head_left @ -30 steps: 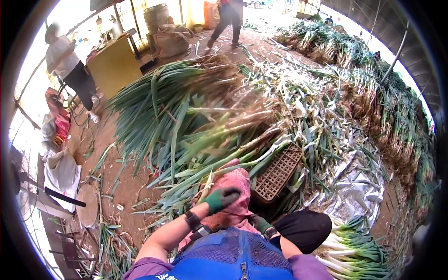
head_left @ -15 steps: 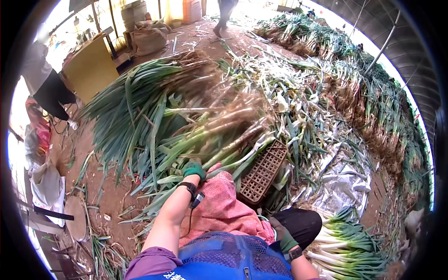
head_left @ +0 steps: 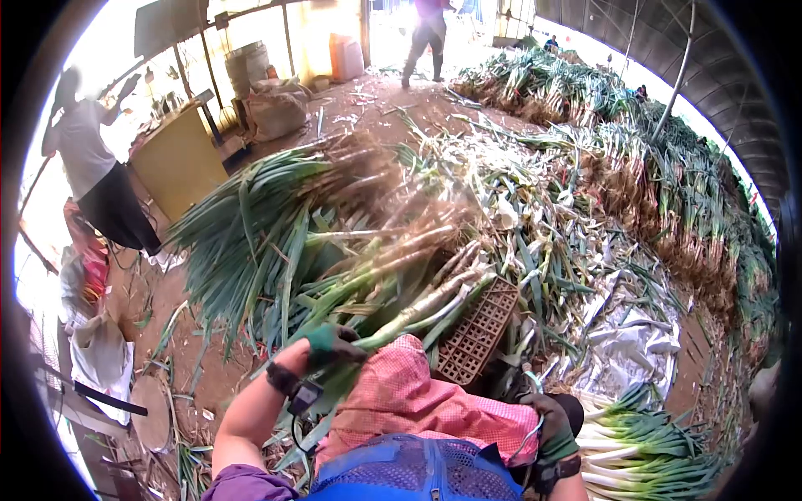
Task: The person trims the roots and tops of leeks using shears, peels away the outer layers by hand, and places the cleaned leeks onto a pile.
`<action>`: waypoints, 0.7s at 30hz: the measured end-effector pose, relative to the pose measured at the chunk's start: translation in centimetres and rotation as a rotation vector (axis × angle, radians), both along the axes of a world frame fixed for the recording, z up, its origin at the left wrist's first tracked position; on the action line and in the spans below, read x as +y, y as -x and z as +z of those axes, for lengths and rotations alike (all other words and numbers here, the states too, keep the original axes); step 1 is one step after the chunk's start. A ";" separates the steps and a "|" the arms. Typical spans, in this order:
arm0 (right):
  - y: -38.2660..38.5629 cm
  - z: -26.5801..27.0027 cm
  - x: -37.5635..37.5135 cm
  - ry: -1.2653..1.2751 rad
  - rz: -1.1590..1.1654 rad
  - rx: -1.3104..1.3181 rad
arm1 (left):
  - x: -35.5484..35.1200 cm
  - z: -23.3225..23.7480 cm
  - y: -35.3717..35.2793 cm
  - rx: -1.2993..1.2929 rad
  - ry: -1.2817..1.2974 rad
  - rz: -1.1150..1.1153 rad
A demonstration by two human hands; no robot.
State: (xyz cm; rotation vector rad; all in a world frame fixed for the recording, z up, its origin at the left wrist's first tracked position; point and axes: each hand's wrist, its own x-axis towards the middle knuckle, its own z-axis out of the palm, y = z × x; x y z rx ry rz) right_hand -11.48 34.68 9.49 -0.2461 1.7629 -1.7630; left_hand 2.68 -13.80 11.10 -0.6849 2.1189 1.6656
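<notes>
My left hand (head_left: 332, 344), in a green and dark glove, is closed around the leafy end of a long green onion (head_left: 418, 311). Its pale stalk slants up and right, toward a brown plastic crate (head_left: 478, 332) with a grid of holes. Behind it lies a big heap of unpeeled green onions (head_left: 259, 221) with brown roots. My right hand (head_left: 551, 424), also gloved, is closed by my right knee on a thin pale hose (head_left: 533, 381) whose tip sticks up above the fingers. A pink checked cloth (head_left: 409, 384) covers my lap.
Cleaned green onions (head_left: 639, 442) lie at my right. Stripped leaves and peelings (head_left: 543, 225) cover the ground ahead, beside crumpled white sheeting (head_left: 626, 334). Bundled onions (head_left: 668, 192) line the right side. One person (head_left: 92, 159) stands at left by a yellow board (head_left: 177, 159); another person (head_left: 426, 37) is farther back.
My left hand has shifted slightly down and left, and the onion stalk now shows more plainly. My right hand has risen, bringing the hose tip into view. The far person has moved right.
</notes>
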 end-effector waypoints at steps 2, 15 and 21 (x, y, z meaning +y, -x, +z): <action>-0.6 -0.8 -1.4 -0.046 0.045 0.059 | 2.2 -3.0 0.3 0.018 -0.090 0.048; -6.5 -3.3 -7.9 -0.079 0.778 0.200 | 15.4 -7.8 7.9 0.127 0.094 -0.147; -6.2 -2.3 -7.6 0.265 0.781 0.167 | 16.0 -9.7 9.5 -0.083 0.207 -0.364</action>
